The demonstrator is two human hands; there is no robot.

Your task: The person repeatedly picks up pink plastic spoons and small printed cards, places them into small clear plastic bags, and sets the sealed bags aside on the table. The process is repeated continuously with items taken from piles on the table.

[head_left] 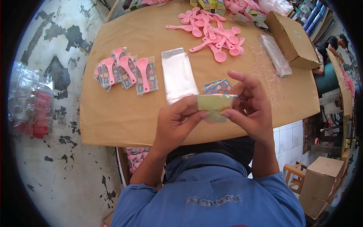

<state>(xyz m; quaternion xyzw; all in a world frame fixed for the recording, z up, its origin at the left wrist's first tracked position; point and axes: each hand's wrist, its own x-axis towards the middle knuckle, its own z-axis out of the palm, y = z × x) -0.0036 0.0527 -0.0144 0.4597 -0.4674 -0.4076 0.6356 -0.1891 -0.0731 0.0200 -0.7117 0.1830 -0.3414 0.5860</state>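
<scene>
Over the table's near edge, I hold a clear plastic bag with a yellow-green card in it [215, 104] between both hands. My left hand [176, 121] is closed on its left side, thumb toward me. My right hand [253, 109] pinches its right side, with the index finger raised. A bit of pink shows at the bag's lower edge; what it belongs to is mostly hidden. Just beyond my hands lie a few printed cards [219, 87] and a stack of clear bags [177, 73].
Bagged pink spoons with cards [145, 77] lie at the left of the brown-covered table [121, 128]. Loose pink spoons [215, 34] are heaped at the back. A cardboard box [293, 39] and a clear plastic bundle [276, 56] sit at the right. Another person [332, 45] is farther right.
</scene>
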